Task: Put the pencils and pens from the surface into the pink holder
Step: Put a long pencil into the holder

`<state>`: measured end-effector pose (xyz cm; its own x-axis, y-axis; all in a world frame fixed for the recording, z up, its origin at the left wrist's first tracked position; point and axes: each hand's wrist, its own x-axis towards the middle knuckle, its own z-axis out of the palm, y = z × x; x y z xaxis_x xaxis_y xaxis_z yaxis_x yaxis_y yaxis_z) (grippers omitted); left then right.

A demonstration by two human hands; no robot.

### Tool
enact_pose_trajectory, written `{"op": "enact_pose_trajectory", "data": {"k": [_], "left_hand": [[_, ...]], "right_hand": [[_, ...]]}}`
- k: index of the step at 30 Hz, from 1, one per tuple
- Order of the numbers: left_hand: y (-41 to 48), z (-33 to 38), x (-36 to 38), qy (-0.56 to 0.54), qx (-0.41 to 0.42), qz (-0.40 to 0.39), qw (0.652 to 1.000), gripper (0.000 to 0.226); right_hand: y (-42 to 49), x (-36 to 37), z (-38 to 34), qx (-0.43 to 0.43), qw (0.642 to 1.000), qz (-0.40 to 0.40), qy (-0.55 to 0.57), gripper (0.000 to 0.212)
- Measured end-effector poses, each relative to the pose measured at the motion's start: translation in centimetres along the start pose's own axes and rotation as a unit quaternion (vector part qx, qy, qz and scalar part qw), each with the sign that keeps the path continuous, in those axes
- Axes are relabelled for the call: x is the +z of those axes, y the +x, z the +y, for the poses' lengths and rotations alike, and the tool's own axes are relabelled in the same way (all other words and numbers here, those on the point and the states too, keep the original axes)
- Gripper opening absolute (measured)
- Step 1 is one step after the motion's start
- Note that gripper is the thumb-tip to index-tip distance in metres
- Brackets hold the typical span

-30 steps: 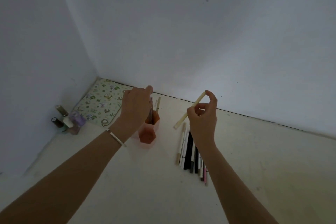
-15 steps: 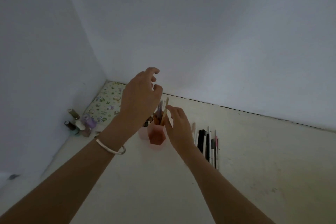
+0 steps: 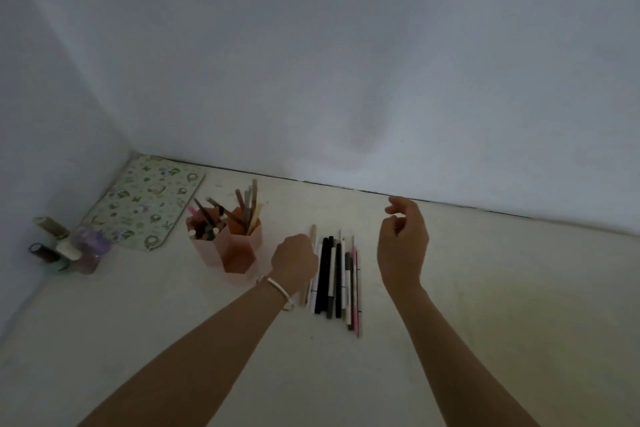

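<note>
Left hand (image 3: 294, 263) curls over pens (image 3: 338, 274), grip unclear; right hand (image 3: 403, 243) loose; bottles (image 3: 69, 250) by wall (image 3: 41, 121).

Mount: one wide-angle camera worn on the person's head.
Facing: forward and down onto the pale cream tabletop (image 3: 485, 288), with white walls (image 3: 346, 62) filling the upper half of the frame.
Nearness: arm's length; the left hand (image 3: 294, 262) and right hand (image 3: 401, 246) reach mid-frame.
Shared: single view only.
</note>
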<state>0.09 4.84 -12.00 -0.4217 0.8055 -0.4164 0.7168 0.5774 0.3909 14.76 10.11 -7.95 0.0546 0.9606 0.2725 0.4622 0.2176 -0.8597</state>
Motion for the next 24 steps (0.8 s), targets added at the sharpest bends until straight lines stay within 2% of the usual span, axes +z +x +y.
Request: {"op": "enact_pose_trajectory", "data": {"k": [6, 12, 16, 20, 24], "left_hand": [[0.2, 1.8, 2.1, 0.009, -0.057, 0.052, 0.997, 0.015], [0.7, 1.1, 1.3, -0.104, -0.083, 0.025, 0.991, 0.025], [0.7, 1.4, -1.8, -0.171, -0.012, 0.126, 0.977, 0.014], [0.0, 2.1, -7.2, -0.275, 0.079, 0.194, 0.938, 0.008], [-1.3, 1.8, -10.7, -0.358, 0.092, 0.213, 0.904, 0.034]], "right_hand": [[-1.2, -2.0, 2.7, 0.034, 0.999, 0.005, -0.012, 0.037], [-2.4, -1.6, 4.2, 0.048, 0.998, -0.037, -0.033, 0.036], [-2.3, -0.4, 5.2, 0.097, 0.974, -0.158, -0.129, 0.025], [-2.9, 1.5, 5.9, 0.136, 0.927, -0.267, -0.227, 0.031], [-3.3, 2.7, 6.0, 0.130, 0.913, -0.274, -0.271, 0.014]]}}
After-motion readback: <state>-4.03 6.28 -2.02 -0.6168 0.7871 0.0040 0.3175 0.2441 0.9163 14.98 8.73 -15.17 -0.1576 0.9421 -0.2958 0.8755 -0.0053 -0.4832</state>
